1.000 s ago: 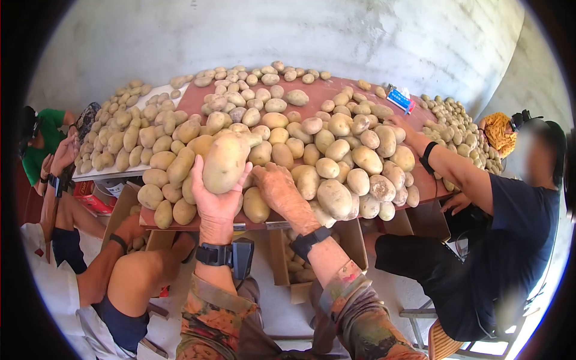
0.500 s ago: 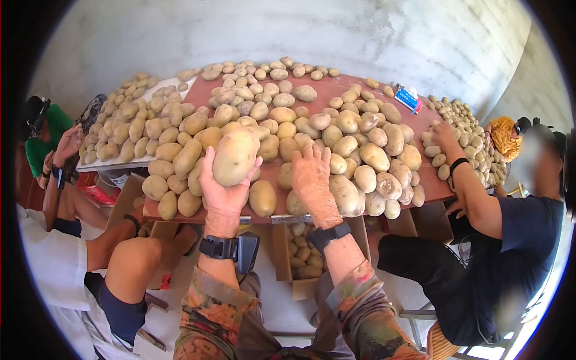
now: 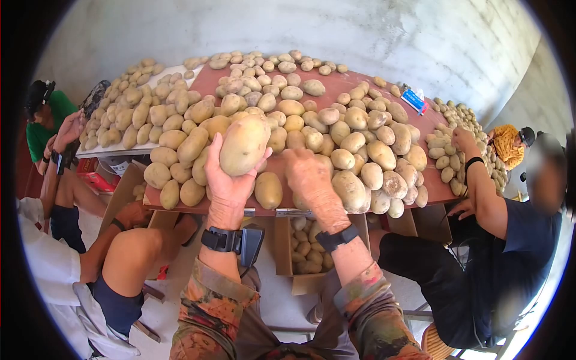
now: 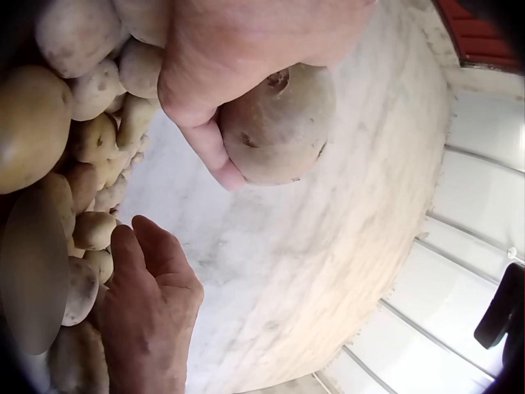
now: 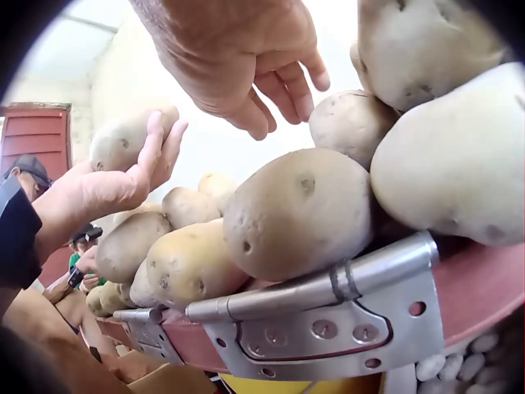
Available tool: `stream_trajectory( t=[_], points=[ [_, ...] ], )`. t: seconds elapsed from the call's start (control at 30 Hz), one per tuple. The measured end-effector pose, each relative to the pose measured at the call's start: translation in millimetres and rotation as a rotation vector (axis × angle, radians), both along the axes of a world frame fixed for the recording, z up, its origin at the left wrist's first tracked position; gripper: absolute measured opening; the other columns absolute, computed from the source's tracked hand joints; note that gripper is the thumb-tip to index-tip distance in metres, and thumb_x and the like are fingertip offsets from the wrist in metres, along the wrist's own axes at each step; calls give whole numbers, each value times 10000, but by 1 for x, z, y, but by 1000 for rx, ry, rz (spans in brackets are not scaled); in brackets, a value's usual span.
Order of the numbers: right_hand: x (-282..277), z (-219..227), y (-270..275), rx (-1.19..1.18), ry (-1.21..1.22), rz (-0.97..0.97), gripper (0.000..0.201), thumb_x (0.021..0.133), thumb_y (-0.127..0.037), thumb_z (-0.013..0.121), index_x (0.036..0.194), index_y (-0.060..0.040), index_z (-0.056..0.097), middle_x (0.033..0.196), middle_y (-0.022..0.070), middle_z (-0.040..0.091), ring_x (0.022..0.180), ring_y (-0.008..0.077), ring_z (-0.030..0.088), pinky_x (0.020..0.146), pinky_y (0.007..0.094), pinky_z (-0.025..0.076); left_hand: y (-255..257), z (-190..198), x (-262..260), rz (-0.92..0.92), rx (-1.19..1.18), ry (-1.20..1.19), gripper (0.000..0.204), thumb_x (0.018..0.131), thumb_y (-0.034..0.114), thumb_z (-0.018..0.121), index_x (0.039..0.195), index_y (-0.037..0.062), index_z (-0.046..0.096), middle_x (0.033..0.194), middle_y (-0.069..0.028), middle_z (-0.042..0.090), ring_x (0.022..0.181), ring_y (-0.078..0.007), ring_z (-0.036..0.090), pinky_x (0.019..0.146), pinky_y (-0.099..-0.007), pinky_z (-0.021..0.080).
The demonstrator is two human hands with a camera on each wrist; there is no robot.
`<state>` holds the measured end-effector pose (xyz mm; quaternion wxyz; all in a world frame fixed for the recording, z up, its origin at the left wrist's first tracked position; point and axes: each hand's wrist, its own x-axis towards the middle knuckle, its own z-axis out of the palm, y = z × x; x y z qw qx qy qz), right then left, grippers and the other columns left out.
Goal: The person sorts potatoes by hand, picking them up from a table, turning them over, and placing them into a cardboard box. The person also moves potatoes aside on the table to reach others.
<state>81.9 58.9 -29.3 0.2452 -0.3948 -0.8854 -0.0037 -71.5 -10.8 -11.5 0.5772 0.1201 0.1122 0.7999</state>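
A large oval potato (image 3: 245, 144) sits in my left hand (image 3: 231, 191), palm up, with the thumb and fingers curled round its lower part. In the left wrist view, one end of this potato (image 4: 283, 135) shows beyond the fingers. My right hand (image 3: 311, 180) hovers over the table's front edge, among the piled potatoes (image 3: 357, 141). Its bent fingers hang loosely with nothing between them in the right wrist view, just above a smaller potato (image 5: 349, 123). Between my hands, a single potato (image 3: 268, 191) lies at the edge.
Potatoes heap over the red tabletop (image 3: 205, 83), with metal hinges (image 5: 328, 324) along its front edge. Below stands a cardboard box (image 3: 309, 284) of potatoes. A blue tissue pack (image 3: 414, 101) lies at the back right. People sit at both sides, one in a dark shirt (image 3: 522, 258).
My right hand has moved right, away from the left hand, and its fingers have drawn in after spreading on the potatoes. My left hand still holds the large potato. The right-hand person's arm moved outward.
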Motion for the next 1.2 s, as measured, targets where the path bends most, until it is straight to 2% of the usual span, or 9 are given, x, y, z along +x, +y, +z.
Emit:
stream_trajectory(
  t=[0.07,0.27,0.47,0.57,0.67,0.77,0.87,1.2],
  points=[
    [-10,-11,-8,42,-77,-22,137,777,-91,601,909,-70,629,974,110,613,968,267,578,805,414,485,1,-2,0,-3,13,8,526,949,433,504,1326,67,501,1335,-128,538,1229,-310,516,976,-563,433],
    [-17,-25,-14,132,-216,-96,159,783,-148,613,905,-74,682,985,98,615,992,261,539,804,378,459,-1,-1,2,11,-17,30,524,947,431,512,1324,68,502,1340,-127,534,1246,-310,506,990,-569,424],
    [-15,-28,-13,124,-277,-77,182,792,-145,604,914,-61,708,1006,116,614,1030,282,526,911,436,406,-2,2,4,8,-60,122,519,968,407,493,1334,40,479,1325,-143,543,1220,-312,525,967,-543,458],
    [-17,-29,-12,87,-280,-84,197,808,-147,595,949,-63,704,1010,117,614,1068,290,521,1018,479,340,4,-6,5,2,-31,264,496,986,376,473,1342,32,467,1321,-146,540,1213,-309,532,953,-540,477],
    [-15,-27,-12,163,-323,-119,186,828,-160,586,956,-76,692,999,116,618,1067,285,537,1088,518,275,5,-9,10,11,-8,351,484,999,356,456,1354,28,454,1316,-145,541,1198,-297,543,934,-522,496],
    [-12,-18,-10,124,-296,-183,170,846,-173,577,958,-93,679,968,110,621,1042,275,559,1117,541,229,10,-15,11,36,-20,401,482,998,351,461,1358,31,450,1301,-141,547,1175,-282,556,920,-508,508],
    [-13,-29,-6,210,-276,-186,145,862,-200,578,932,-109,665,931,100,622,998,270,581,1113,546,232,10,-16,12,55,-26,445,480,997,347,468,1355,29,450,1291,-139,551,1150,-273,570,910,-501,515],
    [-11,-25,-5,136,-252,-176,125,855,-184,579,947,-125,639,921,93,624,987,258,601,1093,542,259,10,-17,7,82,-36,447,476,999,348,453,1354,32,447,1295,-145,544,1145,-285,571,907,-502,517]
  ],
)
